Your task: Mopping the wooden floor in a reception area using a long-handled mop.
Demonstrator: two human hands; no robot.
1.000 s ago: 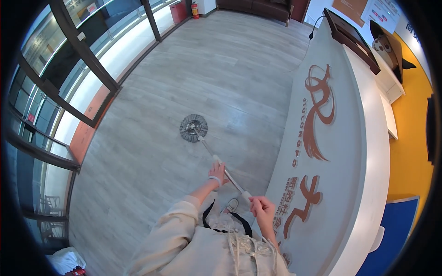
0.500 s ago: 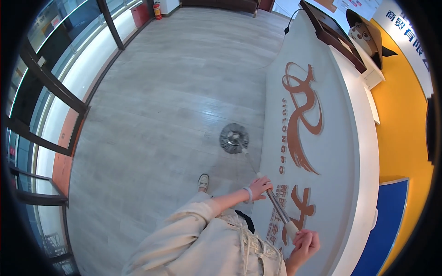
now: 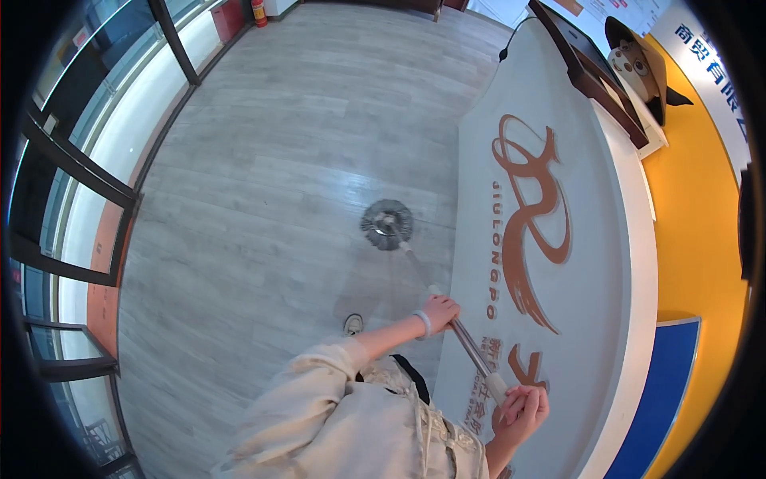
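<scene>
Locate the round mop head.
In the head view, the mop head is near the centre, on the floor, left of the white counter and beyond the left hand.

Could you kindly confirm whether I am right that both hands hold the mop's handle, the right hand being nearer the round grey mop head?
Not quite: the head view shows the left hand, not the right hand, nearer the round grey mop head; both do hold the mop's handle.

From head height, one fisheye looks down over the mop (image 3: 387,225) and floor (image 3: 263,199).
</scene>
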